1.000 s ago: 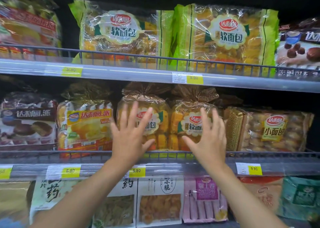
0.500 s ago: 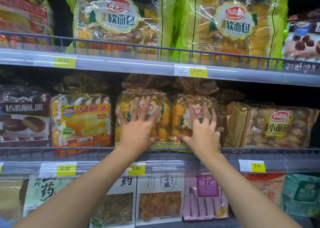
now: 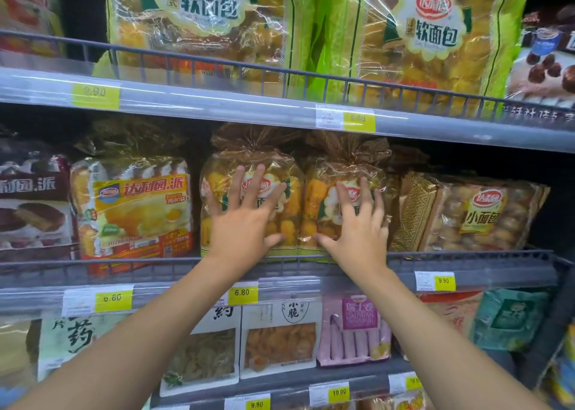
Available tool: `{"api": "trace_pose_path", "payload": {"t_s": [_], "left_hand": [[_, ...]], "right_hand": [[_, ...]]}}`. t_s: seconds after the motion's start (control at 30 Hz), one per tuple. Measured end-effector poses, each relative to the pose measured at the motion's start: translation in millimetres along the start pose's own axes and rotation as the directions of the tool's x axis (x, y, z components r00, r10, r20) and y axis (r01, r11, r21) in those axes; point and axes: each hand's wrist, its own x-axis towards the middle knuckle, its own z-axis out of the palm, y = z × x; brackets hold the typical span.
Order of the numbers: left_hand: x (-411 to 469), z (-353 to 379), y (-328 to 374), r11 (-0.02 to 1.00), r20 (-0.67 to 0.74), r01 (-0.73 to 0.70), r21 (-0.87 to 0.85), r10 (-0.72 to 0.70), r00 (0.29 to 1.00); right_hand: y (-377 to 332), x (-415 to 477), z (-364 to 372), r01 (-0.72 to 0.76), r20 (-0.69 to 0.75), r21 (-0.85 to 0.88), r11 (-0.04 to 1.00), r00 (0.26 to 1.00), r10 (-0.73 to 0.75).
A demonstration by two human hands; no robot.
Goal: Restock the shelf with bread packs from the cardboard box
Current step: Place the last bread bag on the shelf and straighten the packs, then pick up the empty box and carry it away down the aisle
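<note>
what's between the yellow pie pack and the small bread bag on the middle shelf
In the head view, two bread packs stand side by side there: the left bread pack under the left hand, the right bread pack under the right hand.

Left hand [image 3: 242, 222] hides bread pack [image 3: 292, 219] label

Two hands [image 3: 245, 222] [image 3: 357, 229], two tied bread packs [image 3: 217, 191] [image 3: 320, 198], two green packs [image 3: 199, 14] [image 3: 435, 36]
</note>
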Motion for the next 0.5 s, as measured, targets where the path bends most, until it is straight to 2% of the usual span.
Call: {"api": "trace_pose_path", "payload": {"t_s": [0.13, 0.23, 0.4, 0.5], "left_hand": [[0.7, -22.8, -1.6, 0.999, 0.098, -0.021, -0.037, 0.025, 0.995], [1.3, -55.4, -5.9, 0.997, 0.262, -0.023, -0.069, 0.041, 0.964], [19.5, -138.7, -9.5, 0.992, 0.571, -0.017, -0.128, 0.088, 0.816], [25.5, -190.7, -7.0, 0.986, 0.640, -0.067, -0.153, 0.150, 0.754]], "right_hand": [[-3.5, 5.9, -26.8, -0.008, 0.156, -0.031, 0.999, 0.988, 0.013], [-4.5, 12.9, -64.2, -0.015, 0.330, -0.029, 0.999, 0.944, 0.024], [-0.7, 22.6, -133.7, -0.019, 0.589, -0.009, 1.000, 0.808, 0.020], [2.1, 26.7, -181.2, 0.014, 0.685, 0.029, 0.999, 0.728, -0.030]]}}
